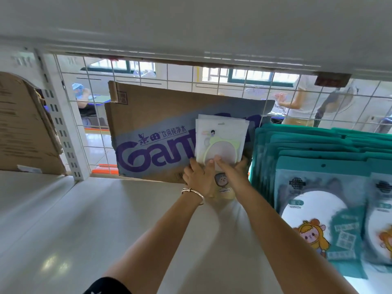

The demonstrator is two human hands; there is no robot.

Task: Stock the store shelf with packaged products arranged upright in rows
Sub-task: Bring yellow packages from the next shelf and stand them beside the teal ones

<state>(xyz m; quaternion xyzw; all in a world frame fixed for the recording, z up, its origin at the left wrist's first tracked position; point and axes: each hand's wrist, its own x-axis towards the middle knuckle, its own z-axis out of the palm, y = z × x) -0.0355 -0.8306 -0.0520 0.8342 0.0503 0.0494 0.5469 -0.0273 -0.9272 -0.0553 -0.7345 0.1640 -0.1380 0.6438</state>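
Note:
A small stack of white translucent mirror packs (221, 139) stands upright deep on the white shelf (106, 219), leaning on a flattened cardboard box (152, 132). My left hand (199, 177), with a bracelet at the wrist, grips the stack's lower left edge. My right hand (231, 168) holds its lower right, thumb pressed on the front pack. To the right, rows of teal mirror packs (318, 187) stand upright, front faces showing a cartoon figure.
A wire grid (180, 85) backs the shelf, with people and windows visible beyond it. The shelf above (191, 28) hangs low overhead. More cardboard (25, 128) leans past the slotted upright (61, 128) at the left.

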